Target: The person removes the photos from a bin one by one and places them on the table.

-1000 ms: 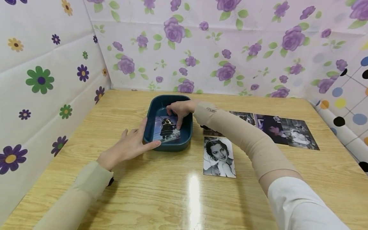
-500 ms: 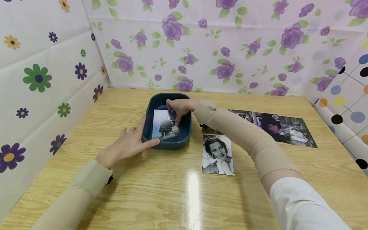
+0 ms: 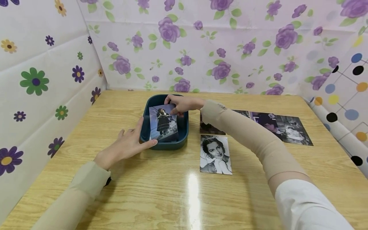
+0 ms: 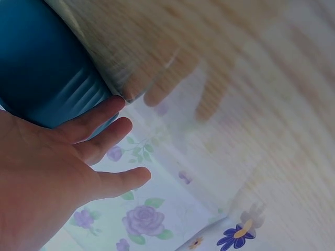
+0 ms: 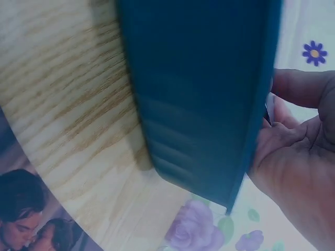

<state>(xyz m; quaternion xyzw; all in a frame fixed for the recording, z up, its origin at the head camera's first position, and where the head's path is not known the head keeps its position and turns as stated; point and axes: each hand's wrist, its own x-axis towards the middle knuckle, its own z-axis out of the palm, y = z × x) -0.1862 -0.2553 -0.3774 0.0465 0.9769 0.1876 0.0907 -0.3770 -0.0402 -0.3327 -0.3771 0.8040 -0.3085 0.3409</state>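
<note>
A dark teal rectangular bin [image 3: 169, 146] stands on the table, left of centre. My left hand [image 3: 123, 149] lies along its left side with fingers straight and thumb at the front rim; in the left wrist view that hand [image 4: 57, 162] touches the bin's outer wall [image 4: 47, 68]. Reaching over the bin's right side, my right hand [image 3: 182, 104] pinches the upper right corner of a colour photo [image 3: 163, 123] of a couple. The photo is tilted, its top edge raised. In the right wrist view the bin wall [image 5: 199, 104] hides most of the right hand's [image 5: 298, 130] fingertips.
Right of the bin lies a black-and-white portrait photo [image 3: 216, 155]. Behind it, a row of photos includes a dark one [image 3: 212, 127], a purple one [image 3: 263, 121] and a grey one [image 3: 293, 131]; my right forearm partly covers them. Flowered cloth walls [image 3: 201, 64] border the wooden table [image 3: 143, 191].
The photo in the bin has risen and tilted, its top edge shifting toward the back. My right hand has moved slightly up with it. The left hand keeps its place at the bin.
</note>
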